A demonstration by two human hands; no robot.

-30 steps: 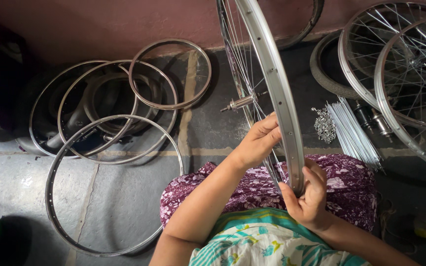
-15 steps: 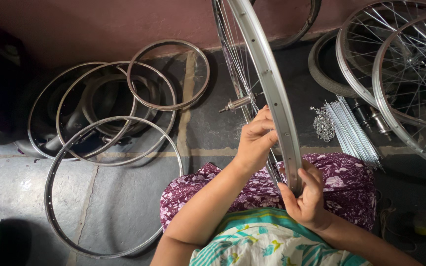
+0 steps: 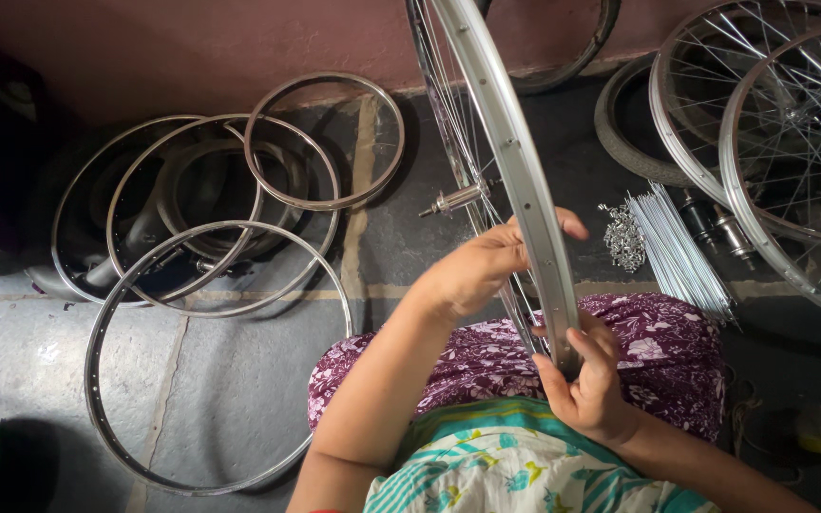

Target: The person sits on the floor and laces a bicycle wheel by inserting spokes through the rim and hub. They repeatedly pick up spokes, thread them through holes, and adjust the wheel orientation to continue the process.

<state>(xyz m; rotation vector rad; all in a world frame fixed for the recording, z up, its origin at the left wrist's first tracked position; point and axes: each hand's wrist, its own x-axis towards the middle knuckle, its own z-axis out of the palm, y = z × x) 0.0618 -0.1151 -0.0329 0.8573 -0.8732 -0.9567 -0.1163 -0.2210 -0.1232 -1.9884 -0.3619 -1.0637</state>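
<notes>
A silver bicycle wheel rim (image 3: 505, 142) with thin spokes stands upright on my lap, its axle hub (image 3: 453, 200) pointing left. My left hand (image 3: 477, 271) wraps around the rim from the left side, thumb poking out past the rim's right edge. Lower down, my right hand (image 3: 586, 385) grips the bottom of the same rim with curled fingers. My lap is covered by purple flowered cloth (image 3: 658, 356).
Several bare metal rims (image 3: 211, 351) lie overlapping on the stone floor at the left. A bundle of loose spokes (image 3: 677, 252) and a pile of small nipples (image 3: 624, 237) lie at the right. Two spoked wheels (image 3: 791, 142) and a tyre (image 3: 620, 123) sit at the far right.
My left hand has slid a little along the rim, its thumb now showing on the right side. The wheel has tilted slightly. My right hand keeps its hold low on the rim.
</notes>
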